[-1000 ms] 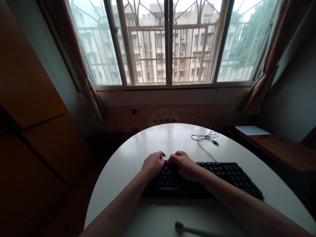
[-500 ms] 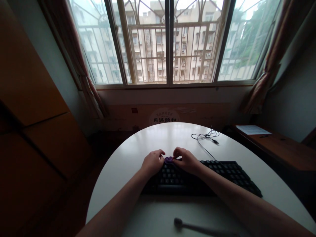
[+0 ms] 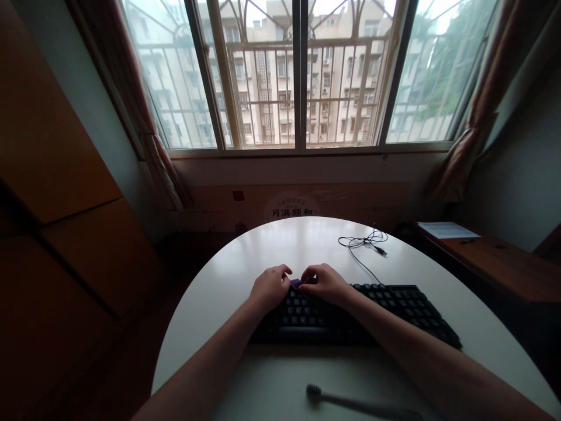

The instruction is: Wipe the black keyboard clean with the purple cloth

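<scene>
A black keyboard (image 3: pixel 403 301) lies on the white round table (image 3: pixel 205 339), partly covered by my forearms. At its back edge, left of the middle, sits a small soft purple lump (image 3: pixel 296 284), which looks like putty. My left hand (image 3: pixel 269 286) has its fingers closed at the lump's left side. From the right, my right hand (image 3: pixel 329 284) pinches the lump between thumb and fingers. Much of the lump is hidden by the fingers, and I cannot tell how far it spreads over the keys.
A toothbrush (image 3: pixel 350 402) lies in front of the keyboard near me. Behind the keyboard its thin black cable (image 3: pixel 363 241) is loosely coiled, with a plug at the end. A wooden desk (image 3: pixel 495 263) with a paper sheet (image 3: pixel 447 230) stands at the right.
The purple lump has lost its raised, jagged top and looks flatter and stretched toward my right hand. My right hand has shifted slightly left; my left hand is nearly still.
</scene>
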Demonstrator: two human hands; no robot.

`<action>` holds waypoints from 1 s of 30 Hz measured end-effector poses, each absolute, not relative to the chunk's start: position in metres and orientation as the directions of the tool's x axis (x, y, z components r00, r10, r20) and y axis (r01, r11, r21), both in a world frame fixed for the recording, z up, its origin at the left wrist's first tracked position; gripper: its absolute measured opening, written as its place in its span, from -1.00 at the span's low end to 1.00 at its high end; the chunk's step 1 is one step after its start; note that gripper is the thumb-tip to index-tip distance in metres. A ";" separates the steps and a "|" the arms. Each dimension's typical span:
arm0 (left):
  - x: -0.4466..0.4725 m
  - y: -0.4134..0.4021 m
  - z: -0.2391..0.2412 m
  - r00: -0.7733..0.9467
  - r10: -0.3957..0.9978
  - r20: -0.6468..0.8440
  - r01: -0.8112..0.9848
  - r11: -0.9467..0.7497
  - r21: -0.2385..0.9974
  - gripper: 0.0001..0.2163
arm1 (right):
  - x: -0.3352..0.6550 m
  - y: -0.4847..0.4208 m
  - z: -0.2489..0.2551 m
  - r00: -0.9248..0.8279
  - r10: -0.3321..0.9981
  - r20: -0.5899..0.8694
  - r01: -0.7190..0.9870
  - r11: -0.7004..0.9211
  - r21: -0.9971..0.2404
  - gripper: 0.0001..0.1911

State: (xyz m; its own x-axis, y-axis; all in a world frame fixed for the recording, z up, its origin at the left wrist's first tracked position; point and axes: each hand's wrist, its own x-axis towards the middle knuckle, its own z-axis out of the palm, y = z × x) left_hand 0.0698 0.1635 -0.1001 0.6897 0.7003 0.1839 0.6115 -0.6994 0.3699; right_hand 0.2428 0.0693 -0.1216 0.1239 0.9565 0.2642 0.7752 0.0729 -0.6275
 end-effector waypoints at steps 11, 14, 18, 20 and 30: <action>0.070 0.167 -0.101 0.695 0.698 0.173 0.609 -0.699 0.376 -0.73 | 0.248 0.072 -0.116 0.105 0.969 0.223 0.787 0.056 -0.614 -0.79; 0.070 0.168 -0.101 0.696 0.697 0.172 0.608 -0.700 0.375 -0.73 | 0.249 0.075 -0.114 0.135 0.976 0.171 0.770 0.005 -0.638 -0.78; 0.071 0.168 -0.101 0.693 0.703 0.158 0.617 -0.693 0.374 -0.72 | 0.242 0.071 -0.111 0.258 0.952 0.165 0.800 -0.115 -0.590 -0.75; 0.071 0.168 -0.100 0.692 0.708 0.143 0.625 -0.687 0.371 -0.72 | 0.238 0.068 -0.109 0.293 0.927 0.232 0.826 -0.124 -0.549 -0.75; 0.072 0.166 -0.097 0.718 0.690 0.094 0.635 -0.704 0.318 -0.70 | 0.265 0.062 -0.094 0.149 0.979 0.137 0.657 0.006 -0.754 -0.71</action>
